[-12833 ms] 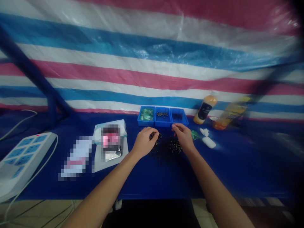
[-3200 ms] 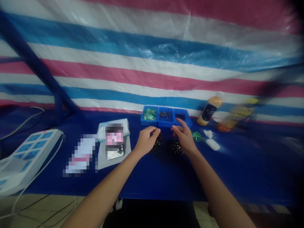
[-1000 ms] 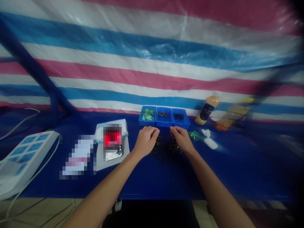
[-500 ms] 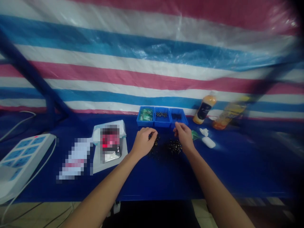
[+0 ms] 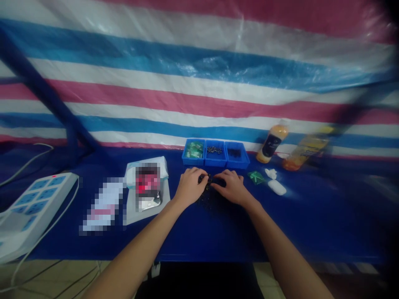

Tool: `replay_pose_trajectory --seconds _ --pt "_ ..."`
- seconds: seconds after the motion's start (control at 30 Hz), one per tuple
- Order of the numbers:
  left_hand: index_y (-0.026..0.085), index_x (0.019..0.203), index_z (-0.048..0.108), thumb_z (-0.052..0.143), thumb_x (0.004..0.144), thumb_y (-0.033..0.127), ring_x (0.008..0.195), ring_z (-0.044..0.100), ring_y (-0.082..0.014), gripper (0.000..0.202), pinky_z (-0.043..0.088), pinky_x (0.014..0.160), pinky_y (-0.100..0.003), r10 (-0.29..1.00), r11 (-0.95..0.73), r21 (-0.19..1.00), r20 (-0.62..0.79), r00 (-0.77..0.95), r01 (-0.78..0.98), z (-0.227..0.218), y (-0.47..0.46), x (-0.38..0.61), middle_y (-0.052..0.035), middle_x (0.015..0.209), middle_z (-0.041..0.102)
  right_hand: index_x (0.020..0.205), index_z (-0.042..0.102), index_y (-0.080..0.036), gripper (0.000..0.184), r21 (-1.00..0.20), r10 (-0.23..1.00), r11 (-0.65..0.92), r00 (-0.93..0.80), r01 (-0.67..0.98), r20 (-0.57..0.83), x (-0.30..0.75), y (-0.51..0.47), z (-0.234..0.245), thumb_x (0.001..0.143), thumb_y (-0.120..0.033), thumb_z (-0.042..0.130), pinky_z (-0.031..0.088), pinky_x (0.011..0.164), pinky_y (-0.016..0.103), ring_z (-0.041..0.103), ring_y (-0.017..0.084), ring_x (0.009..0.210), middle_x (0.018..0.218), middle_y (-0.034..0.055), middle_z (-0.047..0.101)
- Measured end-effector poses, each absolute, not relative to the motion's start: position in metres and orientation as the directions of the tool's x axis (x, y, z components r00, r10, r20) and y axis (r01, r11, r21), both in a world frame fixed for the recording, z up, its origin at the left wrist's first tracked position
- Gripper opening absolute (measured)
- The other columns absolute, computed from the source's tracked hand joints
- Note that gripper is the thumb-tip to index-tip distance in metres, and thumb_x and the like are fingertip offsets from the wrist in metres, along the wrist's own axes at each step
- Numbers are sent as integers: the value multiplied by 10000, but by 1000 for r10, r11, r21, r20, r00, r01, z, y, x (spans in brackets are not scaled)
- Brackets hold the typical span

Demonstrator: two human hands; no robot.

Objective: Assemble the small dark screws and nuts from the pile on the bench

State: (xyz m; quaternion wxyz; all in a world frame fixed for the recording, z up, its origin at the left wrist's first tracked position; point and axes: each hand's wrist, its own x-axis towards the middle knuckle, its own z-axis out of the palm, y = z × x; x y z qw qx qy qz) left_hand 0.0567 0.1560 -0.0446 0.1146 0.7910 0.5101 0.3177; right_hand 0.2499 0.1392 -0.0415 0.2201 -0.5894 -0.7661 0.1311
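My left hand [image 5: 191,187] rests low over the table with fingers curled and thumb drawn in, closed at a few small dark parts [image 5: 206,182]. Facing it from the right, my right hand [image 5: 232,187] is also closed, thumb and fingertips brought toward the same spot. What either hand pinches is too small to make out. More tiny black bits [image 5: 204,202] lie scattered below the fingers. The heap of shiny dark pieces on the right is hidden by my right hand.
Behind my hands stand three blue bins: one with green packets [image 5: 194,150], one with small metallic pieces [image 5: 214,150], one with dark bits [image 5: 234,153]. Bottles [image 5: 272,143], a white case [image 5: 277,187] and a green packet [image 5: 256,177] sit right; a phone [image 5: 150,202] and power strip [image 5: 40,199] left.
My right hand has come down and left from near the right bin to meet my left hand, covering the right heap. My left hand stays about where it was. The view shifts slightly.
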Motion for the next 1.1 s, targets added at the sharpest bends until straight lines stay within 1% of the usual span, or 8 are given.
replay_pose_trajectory --seconds 0.13,0.27,0.43,0.63,0.73,0.8,0.97,1.1 --pt "249 975 679 546 902 268 958 572 -245 152 446 872 -402 883 -460 518 356 307 721 -47 156 57 -37 988 661 1037 700 -315 238 -395 946 323 -276 860 172 245 139 -46 873 -455 600 298 885 459 513 243 970 997 55 619" --pt "233 987 668 532 911 260 963 577 -229 158 454 891 -386 878 -476 552 351 327 685 -49 156 58 -36 990 649 959 693 -285 149 -394 945 322 -267 861 190 243 141 -50 902 -360 577 261 918 464 522 217 959 960 33 615" --pt "231 987 664 534 910 248 961 579 -217 153 455 894 -371 873 -486 555 352 339 676 -49 155 58 -29 983 645 912 681 -254 142 -400 945 321 -265 859 190 241 140 -50 910 -333 564 239 923 458 529 208 946 952 34 620" --pt "237 975 668 548 903 246 961 578 -226 140 452 889 -385 875 -477 542 364 318 692 -46 155 57 -23 981 658 865 668 -236 129 -411 943 318 -239 854 231 244 140 -46 879 -321 573 227 931 476 535 219 937 925 31 643" --pt "233 987 668 544 903 228 965 579 -227 149 453 882 -382 870 -486 548 379 316 681 -45 156 57 -27 988 661 854 670 -234 131 -454 946 299 -201 839 253 248 140 -41 867 -323 574 227 948 489 542 223 946 934 30 658" --pt "231 995 667 556 898 225 963 580 -226 148 455 880 -380 861 -502 554 396 321 664 -44 156 57 -28 984 662 853 673 -234 137 -503 950 290 -182 814 254 249 140 -38 864 -326 571 252 949 478 550 224 956 939 28 667" --pt "237 1034 661 554 914 259 978 579 -211 162 464 887 -371 826 -562 600 440 352 569 -38 151 59 -26 1016 661 868 676 -237 132 -654 942 330 -200 680 268 250 140 -32 855 -315 571 376 884 372 583 202 931 912 11 679" --pt "224 1005 662 495 950 263 972 585 -196 181 461 906 -373 803 -596 620 467 371 510 -34 149 60 -27 1014 664 874 675 -225 124 -735 927 373 -198 566 317 250 140 -31 853 -298 576 418 854 329 599 182 884 898 9 676"
